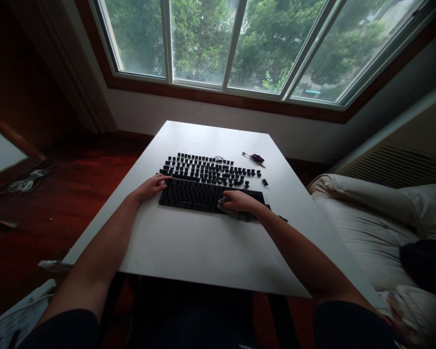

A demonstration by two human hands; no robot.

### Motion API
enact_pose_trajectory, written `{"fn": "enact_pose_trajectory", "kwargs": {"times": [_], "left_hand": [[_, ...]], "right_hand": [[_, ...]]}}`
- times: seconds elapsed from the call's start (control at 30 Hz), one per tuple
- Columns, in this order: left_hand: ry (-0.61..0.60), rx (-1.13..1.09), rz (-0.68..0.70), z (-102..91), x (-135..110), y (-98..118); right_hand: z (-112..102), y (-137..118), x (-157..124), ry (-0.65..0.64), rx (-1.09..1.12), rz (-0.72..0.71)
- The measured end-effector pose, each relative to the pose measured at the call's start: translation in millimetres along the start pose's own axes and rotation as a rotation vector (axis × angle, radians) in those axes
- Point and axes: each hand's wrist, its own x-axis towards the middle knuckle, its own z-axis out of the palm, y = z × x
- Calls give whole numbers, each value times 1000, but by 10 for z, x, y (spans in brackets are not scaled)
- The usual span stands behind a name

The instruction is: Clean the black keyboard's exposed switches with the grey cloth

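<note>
A black keyboard (pixel 192 195) with its keycaps off lies on the white table (pixel 189 247). My right hand (pixel 238 201) is closed on a crumpled greyish cloth (pixel 224 205), pressed against the right part of the keyboard. More of the cloth hangs below that hand, over the keyboard's near edge. At the keyboard's far left corner is my left hand (pixel 150 187), its index finger stretched along the edge and its thumb apart from it. Just beyond the keyboard, loose black keycaps (pixel 203 167) lie in rough rows.
A purple-handled tool (pixel 256 158) lies at the table's far right, with a single longer keycap (pixel 264 182) nearer. Something small and dark (pixel 283 218) sits right of the keyboard. A padded pale seat (pixel 363 228) stands to the right, and a window (pixel 203 43) is ahead.
</note>
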Motion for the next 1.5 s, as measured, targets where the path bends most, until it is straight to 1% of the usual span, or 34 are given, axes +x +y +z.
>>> {"fn": "enact_pose_trajectory", "kwargs": {"times": [0.17, 0.3, 0.37, 0.43, 0.5, 0.57, 0.67, 0.7, 0.77, 0.87, 0.97, 1.1, 1.23, 1.33, 1.43, 1.5], "left_hand": [[6, 3, 4, 13, 16, 2], [2, 5, 2, 18, 20, 5], [2, 12, 7, 18, 19, 3], [10, 19, 8, 18, 18, 5], [15, 20, 2, 19, 22, 14], [15, 17, -1, 24, 30, 22], [13, 18, 3, 35, 47, 26], [13, 18, 4, 38, 52, 27], [12, 19, 2, 41, 56, 35], [12, 21, 0, 37, 52, 65], [10, 22, 1, 32, 49, 81], [15, 30, 9, 42, 61, 49], [8, 33, 7, 50, 64, 38], [11, 36, 6, 46, 60, 62], [13, 37, 3, 47, 63, 71], [20, 35, 1, 53, 67, 58]], "right_hand": [[-18, 417, -257, -8, -9, 117], [-86, 757, -475, -30, 13, 185], [-137, 894, -584, -55, 34, 202], [-187, 975, -688, -66, 29, 230], [-224, 976, -779, -41, -20, 244], [-237, 893, -840, 37, -89, 209], [-206, 669, -835, 203, -131, 64], [-183, 592, -807, 235, -125, 5], [-128, 472, -726, 284, -136, -62], [-52, 421, -617, 267, -163, -133], [-42, 519, -596, 186, -147, -155], [-149, 741, -687, 51, -136, -113], [-279, 891, -783, -27, -120, 7], [-316, 913, -816, -17, -147, 68], [-287, 900, -835, 62, -169, 24], [-249, 933, -856, 83, -144, -19]]}}
